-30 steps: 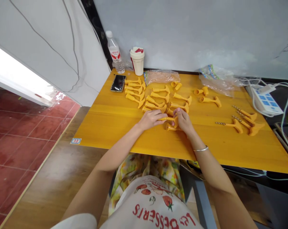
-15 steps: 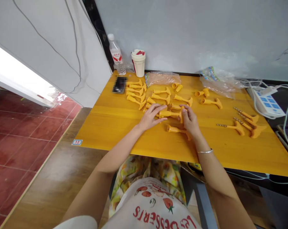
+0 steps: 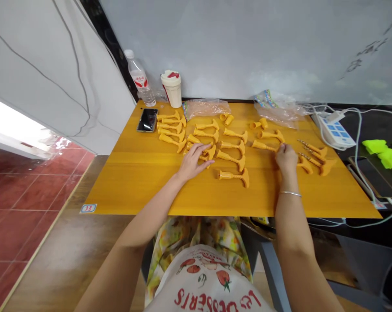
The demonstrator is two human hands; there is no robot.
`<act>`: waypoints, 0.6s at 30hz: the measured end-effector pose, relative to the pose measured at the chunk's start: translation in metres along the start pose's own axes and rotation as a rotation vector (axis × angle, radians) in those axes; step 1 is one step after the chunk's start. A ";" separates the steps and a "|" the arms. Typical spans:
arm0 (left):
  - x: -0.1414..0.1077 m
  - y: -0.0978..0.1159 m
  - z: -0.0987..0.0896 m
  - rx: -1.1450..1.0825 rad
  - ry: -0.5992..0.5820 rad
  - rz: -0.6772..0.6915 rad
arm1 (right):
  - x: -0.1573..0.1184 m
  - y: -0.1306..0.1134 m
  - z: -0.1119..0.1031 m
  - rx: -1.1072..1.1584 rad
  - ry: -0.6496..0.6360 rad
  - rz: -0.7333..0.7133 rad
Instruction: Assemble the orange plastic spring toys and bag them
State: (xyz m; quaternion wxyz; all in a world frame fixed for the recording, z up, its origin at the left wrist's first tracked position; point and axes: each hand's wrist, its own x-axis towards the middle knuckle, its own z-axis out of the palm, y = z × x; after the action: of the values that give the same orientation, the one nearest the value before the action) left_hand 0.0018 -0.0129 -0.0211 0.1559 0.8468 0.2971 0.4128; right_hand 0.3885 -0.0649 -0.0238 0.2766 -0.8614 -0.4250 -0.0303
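My left hand (image 3: 193, 164) lies with its fingers apart over a small cluster of yellow T-handled pieces (image 3: 209, 152), partly hiding them. At the right, my right hand (image 3: 286, 158) is closed on the handle end of a yellow T-handled hand drill with a sleeve (image 3: 263, 146), its tip pointing left. Just above it lies a similar sleeved drill (image 3: 271, 135). Between my hands, several sleeved drills lie in a column, the nearest one (image 3: 233, 175) closest to me. Right of my right hand are drills with bare twisted metal bits (image 3: 315, 159).
A phone (image 3: 147, 120), a water bottle (image 3: 141, 82) and a lidded cup (image 3: 172, 89) stand at the back left. Plastic bags (image 3: 205, 108) lie along the wall. A power strip (image 3: 335, 130) with cables and bright green pieces (image 3: 386, 154) are at the right.
My right hand has moved right, away from my left hand, and now holds a sleeved drill under the right-hand row. My left hand stays over the cluster. The view has turned right.
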 end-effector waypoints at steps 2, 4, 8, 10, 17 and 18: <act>0.000 0.001 0.000 -0.003 0.000 0.007 | -0.004 -0.008 -0.001 -0.039 -0.016 0.064; 0.000 0.002 0.000 -0.003 0.002 0.020 | -0.006 -0.016 -0.005 -0.058 -0.016 0.091; 0.002 0.007 -0.001 -0.017 0.020 0.069 | -0.015 -0.031 -0.009 -0.014 0.032 0.016; 0.003 0.008 -0.002 0.000 0.023 0.084 | -0.032 -0.044 -0.006 0.046 0.000 -0.181; 0.001 0.003 0.001 0.367 -0.145 -0.070 | -0.135 -0.105 0.010 -0.077 -0.304 -0.817; 0.001 0.002 0.004 0.404 -0.174 -0.092 | -0.139 -0.107 0.012 -0.102 -0.321 -0.835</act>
State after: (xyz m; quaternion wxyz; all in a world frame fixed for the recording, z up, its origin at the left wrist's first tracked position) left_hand 0.0062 -0.0139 -0.0222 0.0271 0.8787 0.3976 0.2627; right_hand 0.2174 -0.1060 -0.0257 0.1283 -0.6223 -0.7718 -0.0265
